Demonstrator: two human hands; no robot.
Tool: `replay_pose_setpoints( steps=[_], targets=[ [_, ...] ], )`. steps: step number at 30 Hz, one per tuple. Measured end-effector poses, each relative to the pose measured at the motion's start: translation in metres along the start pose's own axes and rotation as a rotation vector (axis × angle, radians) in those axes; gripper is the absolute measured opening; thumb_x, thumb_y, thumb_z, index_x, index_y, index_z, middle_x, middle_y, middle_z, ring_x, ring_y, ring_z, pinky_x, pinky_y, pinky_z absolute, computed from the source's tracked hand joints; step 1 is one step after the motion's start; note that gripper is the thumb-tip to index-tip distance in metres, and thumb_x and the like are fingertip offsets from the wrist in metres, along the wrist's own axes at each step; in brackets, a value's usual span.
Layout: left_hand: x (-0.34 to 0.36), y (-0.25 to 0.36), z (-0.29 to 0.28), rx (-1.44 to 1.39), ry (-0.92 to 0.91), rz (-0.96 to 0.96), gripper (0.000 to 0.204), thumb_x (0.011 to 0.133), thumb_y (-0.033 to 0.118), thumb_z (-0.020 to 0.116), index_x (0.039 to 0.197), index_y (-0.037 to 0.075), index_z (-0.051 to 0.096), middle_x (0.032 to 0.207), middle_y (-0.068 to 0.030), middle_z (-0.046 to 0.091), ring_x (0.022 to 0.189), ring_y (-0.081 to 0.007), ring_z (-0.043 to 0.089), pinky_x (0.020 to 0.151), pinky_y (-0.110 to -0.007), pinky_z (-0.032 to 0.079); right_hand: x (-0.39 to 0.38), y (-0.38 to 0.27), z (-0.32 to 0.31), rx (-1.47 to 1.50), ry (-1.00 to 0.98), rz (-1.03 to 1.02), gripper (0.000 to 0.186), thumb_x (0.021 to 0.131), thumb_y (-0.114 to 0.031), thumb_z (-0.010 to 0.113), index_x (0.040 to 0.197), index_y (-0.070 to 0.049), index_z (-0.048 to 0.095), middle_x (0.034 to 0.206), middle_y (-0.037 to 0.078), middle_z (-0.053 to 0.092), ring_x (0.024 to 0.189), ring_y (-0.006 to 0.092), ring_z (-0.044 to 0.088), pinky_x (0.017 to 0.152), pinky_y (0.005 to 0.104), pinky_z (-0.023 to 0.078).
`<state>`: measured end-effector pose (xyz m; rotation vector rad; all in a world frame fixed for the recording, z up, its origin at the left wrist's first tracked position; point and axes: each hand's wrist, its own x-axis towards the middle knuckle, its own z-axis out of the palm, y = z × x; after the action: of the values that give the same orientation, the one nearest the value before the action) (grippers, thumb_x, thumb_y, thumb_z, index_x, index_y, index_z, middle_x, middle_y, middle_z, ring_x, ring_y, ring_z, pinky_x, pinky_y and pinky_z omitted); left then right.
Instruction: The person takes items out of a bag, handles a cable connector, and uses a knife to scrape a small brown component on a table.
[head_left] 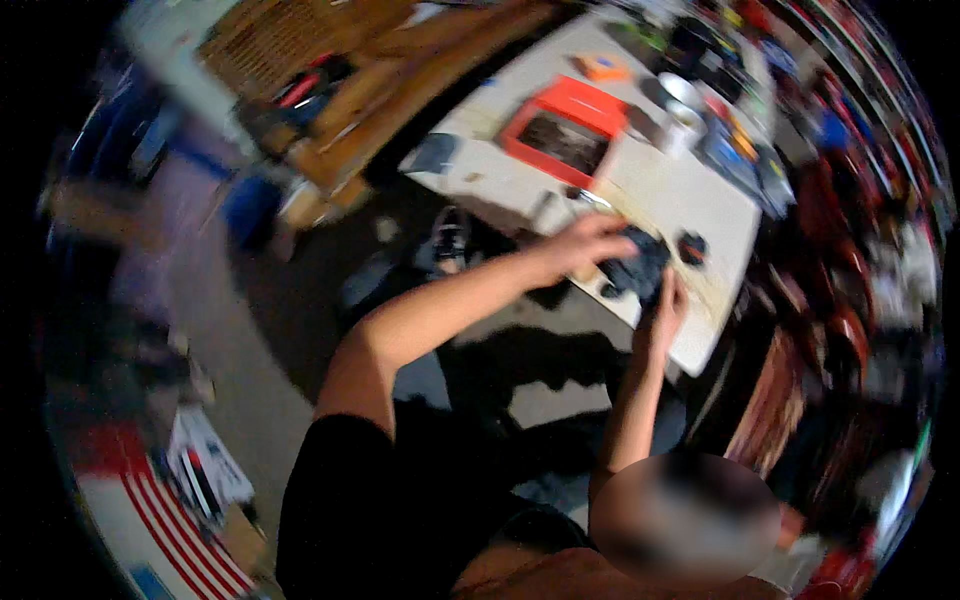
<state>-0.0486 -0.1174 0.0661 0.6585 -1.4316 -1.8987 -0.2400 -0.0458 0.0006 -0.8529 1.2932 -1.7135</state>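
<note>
One dark lump (638, 264) is pinched between left hand (582, 246) (at its left edge) and right hand (664, 314).

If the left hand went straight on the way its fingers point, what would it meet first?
Most likely the lumpy, dark grey object directly ahead of the left hand; they seem to touch, though blur leaves depth unclear.

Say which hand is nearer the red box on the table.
Left. The left hand is below the red box in the picture, at the left of the dark object; the right hand is farther down, at that object's lower right.
</note>
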Motion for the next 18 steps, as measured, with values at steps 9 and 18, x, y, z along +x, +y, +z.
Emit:
replay_pose_setpoints(
  steps=[9, 18],
  targets=[
    [-0.033, 0.025, -0.005, -0.237, 0.022, -0.008, 0.027, 0.091, 0.012, 0.061, 0.116, 0.005, 0.063, 0.102, 0.0007, 0.066, 0.094, -0.008, 0.06, 0.086, -0.024, 0.045, -0.067, -0.056, -0.014, 0.19, 0.178, 0.012, 0.023, 0.096, -0.024, 0.062, 0.099, -0.001, 0.066, 0.076, -0.002, 0.055, 0.068, 0.006, 0.047, 0.061, 0.0199, 0.039],
    [-0.069, 0.032, -0.007, -0.014, -0.149, -0.034, 0.018, 0.092, 0.016, 0.061, 0.105, 0.005, 0.064, 0.095, 0.0035, 0.065, 0.086, -0.0042, 0.057, 0.08, -0.022, 0.044, -0.113, -0.049, 0.042, 0.139, 0.091, 0.048, 0.018, 0.093, -0.02, 0.065, 0.101, -0.005, 0.062, 0.081, -0.002, 0.058, 0.073, 0.0062, 0.051, 0.067, 0.0211, 0.042]
  ],
)
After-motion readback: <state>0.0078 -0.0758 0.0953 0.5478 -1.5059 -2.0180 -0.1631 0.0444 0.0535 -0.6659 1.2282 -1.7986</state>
